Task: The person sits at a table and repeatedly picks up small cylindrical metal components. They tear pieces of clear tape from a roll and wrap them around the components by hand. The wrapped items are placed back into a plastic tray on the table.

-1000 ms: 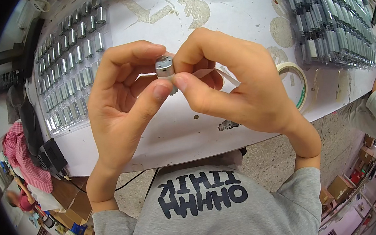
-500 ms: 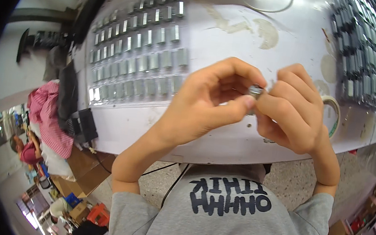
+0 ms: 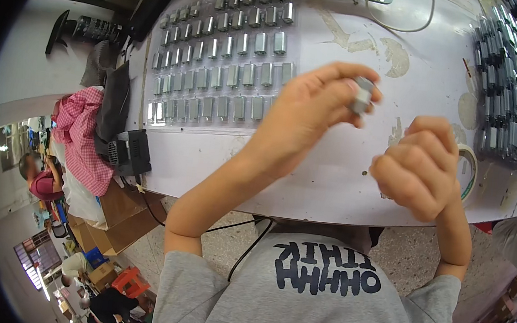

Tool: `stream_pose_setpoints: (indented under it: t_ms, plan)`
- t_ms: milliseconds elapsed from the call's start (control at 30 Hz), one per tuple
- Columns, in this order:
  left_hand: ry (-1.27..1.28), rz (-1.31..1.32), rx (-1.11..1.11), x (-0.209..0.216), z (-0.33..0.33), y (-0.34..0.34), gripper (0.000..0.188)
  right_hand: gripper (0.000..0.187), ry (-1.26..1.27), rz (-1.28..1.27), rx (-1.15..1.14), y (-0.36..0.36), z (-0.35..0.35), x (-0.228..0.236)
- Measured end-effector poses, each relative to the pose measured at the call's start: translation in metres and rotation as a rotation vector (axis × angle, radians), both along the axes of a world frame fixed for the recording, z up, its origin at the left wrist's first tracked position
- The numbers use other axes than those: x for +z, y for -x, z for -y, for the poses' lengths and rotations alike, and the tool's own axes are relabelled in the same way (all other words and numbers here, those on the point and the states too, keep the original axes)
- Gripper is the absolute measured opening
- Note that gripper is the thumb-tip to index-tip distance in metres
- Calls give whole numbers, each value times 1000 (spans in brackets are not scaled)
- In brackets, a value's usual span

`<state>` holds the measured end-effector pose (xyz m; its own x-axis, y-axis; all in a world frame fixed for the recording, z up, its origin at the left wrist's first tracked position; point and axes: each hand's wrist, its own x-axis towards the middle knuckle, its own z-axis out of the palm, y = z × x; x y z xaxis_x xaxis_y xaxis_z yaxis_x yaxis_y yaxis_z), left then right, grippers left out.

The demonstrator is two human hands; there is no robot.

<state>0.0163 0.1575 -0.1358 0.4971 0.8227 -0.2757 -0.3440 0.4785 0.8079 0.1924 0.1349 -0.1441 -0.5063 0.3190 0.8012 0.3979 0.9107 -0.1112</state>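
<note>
Head view: small motor pinched in left fingers above the worktop

A small grey metal motor (image 3: 362,95) is gripped between the thumb and fingertips of the left hand (image 3: 314,114), raised above the middle of the white worktop (image 3: 306,185). The right hand (image 3: 418,169) is curled into a loose fist near the front edge, just beside a roll of tape (image 3: 468,174); whether anything is held inside cannot be told. Rows of motors (image 3: 218,63) are laid out toward the far left corner.
</note>
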Motion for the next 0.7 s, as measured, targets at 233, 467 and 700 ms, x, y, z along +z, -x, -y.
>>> stream_pose_setpoints:
  t_ms: [233,467,700]
  plan:
    - [-114,28,106,7,-9,8,34,19,181,-135,-83,-12,-7,13]
    - [-159,-16,83,15,-9,9,38,5,534,-331,-167,-18,-5,14]
    - [-626,-442,274,12,-37,32,26,6,592,-421,-213,-19,-7,10]
